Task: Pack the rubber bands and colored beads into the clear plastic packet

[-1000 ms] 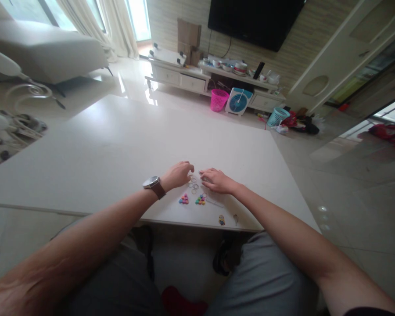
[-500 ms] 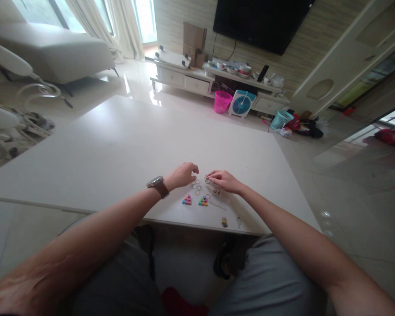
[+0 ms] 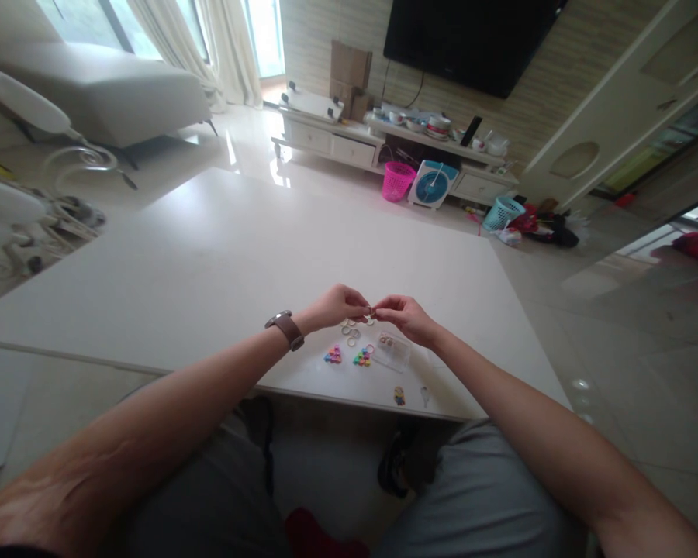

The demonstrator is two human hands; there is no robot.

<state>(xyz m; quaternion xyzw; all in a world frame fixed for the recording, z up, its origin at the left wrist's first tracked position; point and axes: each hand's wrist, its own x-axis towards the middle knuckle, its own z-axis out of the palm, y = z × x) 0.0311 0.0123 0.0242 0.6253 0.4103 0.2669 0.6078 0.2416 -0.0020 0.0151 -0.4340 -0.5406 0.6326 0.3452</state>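
My left hand (image 3: 343, 304) is closed in a pinch, its fingertips meeting those of my right hand (image 3: 408, 318) just above the white table (image 3: 256, 263). Between both sets of fingertips is a small ring (image 3: 371, 311), mostly hidden by the fingers. Several loose rings (image 3: 351, 341) lie on the tabletop under my hands. Closer to me sit a pink, orange and blue cluster of small pieces (image 3: 333, 355) and a green and yellow cluster (image 3: 362, 358). A clear plastic box (image 3: 400, 358) beside them holds small brownish items.
Near the table's front edge lie a yellow and blue cartoon figure (image 3: 399, 396) and a small silvery key-like piece (image 3: 424, 396). On the floor beyond stand a pink basket (image 3: 397, 182), a blue and white fan (image 3: 433, 184) and a light blue basket (image 3: 503, 213).
My left hand has moved right and closed its fingers. Both hands now meet at the ring, which my right fingers held near the table before. The clear box shows more plainly.
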